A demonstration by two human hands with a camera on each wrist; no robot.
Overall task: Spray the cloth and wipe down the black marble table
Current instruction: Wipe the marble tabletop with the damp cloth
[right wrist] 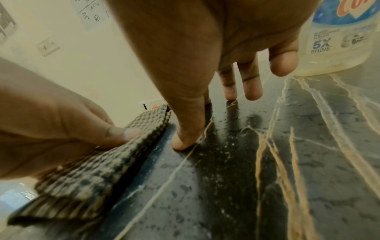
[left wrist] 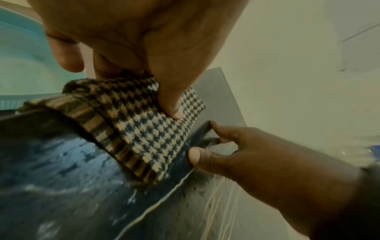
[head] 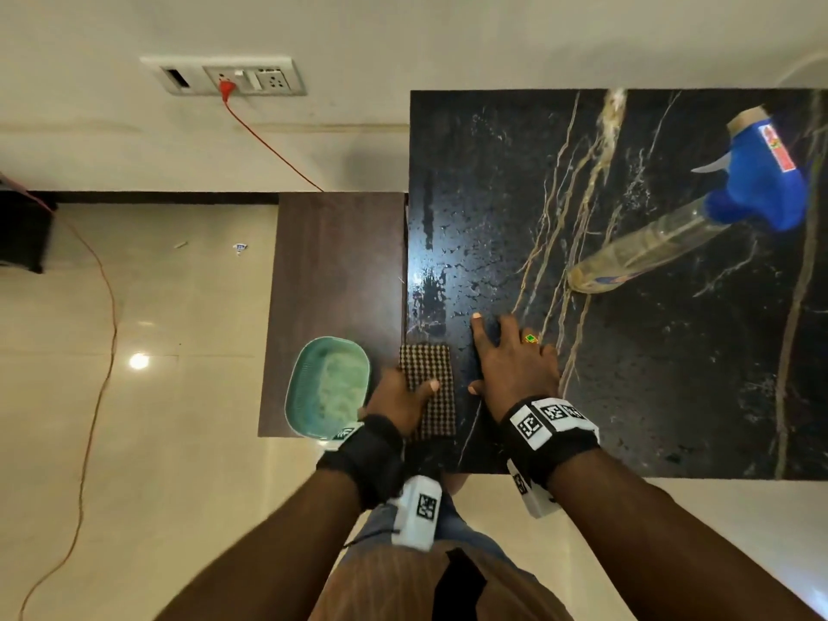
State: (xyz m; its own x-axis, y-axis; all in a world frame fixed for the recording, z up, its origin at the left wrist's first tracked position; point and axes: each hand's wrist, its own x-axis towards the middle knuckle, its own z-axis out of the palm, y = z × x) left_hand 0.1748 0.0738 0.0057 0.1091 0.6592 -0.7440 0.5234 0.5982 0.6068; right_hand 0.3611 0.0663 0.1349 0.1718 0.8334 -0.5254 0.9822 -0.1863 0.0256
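At the near left corner of the black marble table with gold veins (head: 672, 351), my left hand (head: 398, 401) grips the folded brown-and-black houndstooth cloth (head: 428, 374), thumb curled over its top and fingers tucked under its edge, so the cloth lies along the table's left rim with part of it hanging past the side. Just beside it my right hand (head: 515, 365) rests on the marble with fingers spread and straight, holding nothing, the thumb close to the cloth. The surface around both hands is beaded with droplets, so I judge the spraying is done and the wiping is in hand, with most of the top not yet covered. The next move calls for laying the cloth flat and drawing it across the wet patch away from the edge, with steady pressure so it does not slip off. Left of my hand, on the lower dark brown wooden surface (head: 336, 262), sits a teal oval plastic basket (head: 304, 387); I cannot tell that anything is in it. Farther right stands the clear spray bottle with a blue trigger head (head: 663, 244), with only a little pale liquid showing near its base.
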